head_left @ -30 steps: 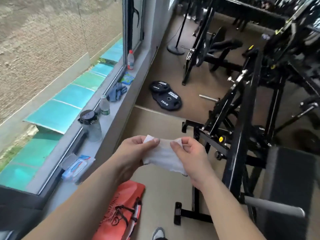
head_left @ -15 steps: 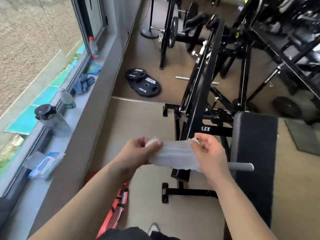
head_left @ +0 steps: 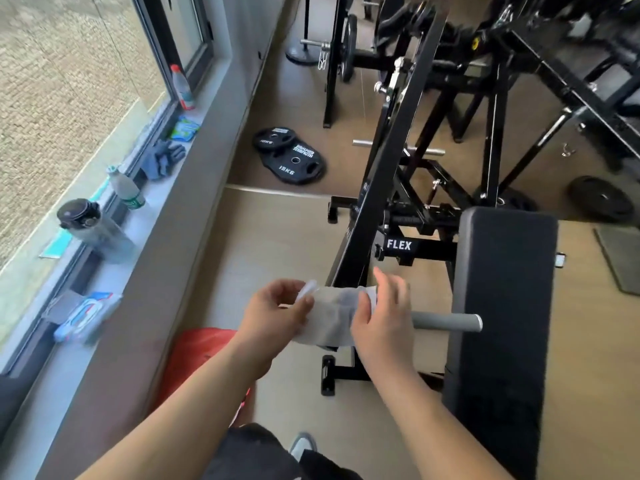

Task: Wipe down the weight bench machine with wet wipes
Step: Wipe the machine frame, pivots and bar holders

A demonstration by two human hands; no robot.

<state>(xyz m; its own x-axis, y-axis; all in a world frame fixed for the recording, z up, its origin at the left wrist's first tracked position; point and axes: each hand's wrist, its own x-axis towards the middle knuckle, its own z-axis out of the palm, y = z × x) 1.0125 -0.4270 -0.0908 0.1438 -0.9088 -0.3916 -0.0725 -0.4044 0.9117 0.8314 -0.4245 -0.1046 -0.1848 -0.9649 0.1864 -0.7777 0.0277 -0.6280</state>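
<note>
A white wet wipe (head_left: 330,315) is stretched between my two hands in front of me. My left hand (head_left: 277,315) pinches its left edge between thumb and fingers. My right hand (head_left: 381,322) holds its right edge, fingers half straightened over it. Just right of the hands stands the black weight bench machine: a padded bench (head_left: 504,306), a slanted black frame bar (head_left: 388,174) marked FLEX, and a grey handle (head_left: 446,322) sticking out toward my right hand. The pack of wet wipes (head_left: 86,315) lies on the window sill at the left.
The sill (head_left: 114,341) also bears a dark shaker bottle (head_left: 93,230), two plastic bottles (head_left: 126,192), gloves (head_left: 161,162) and a small packet. An orange bag (head_left: 197,362) lies on the floor by my legs. Black weight plates (head_left: 289,157) lie ahead; more racks stand behind.
My view has swung right and closer to the bench. Both hands carried the wipe toward the frame bar and grey handle, and my right hand has shifted its hold on the wipe.
</note>
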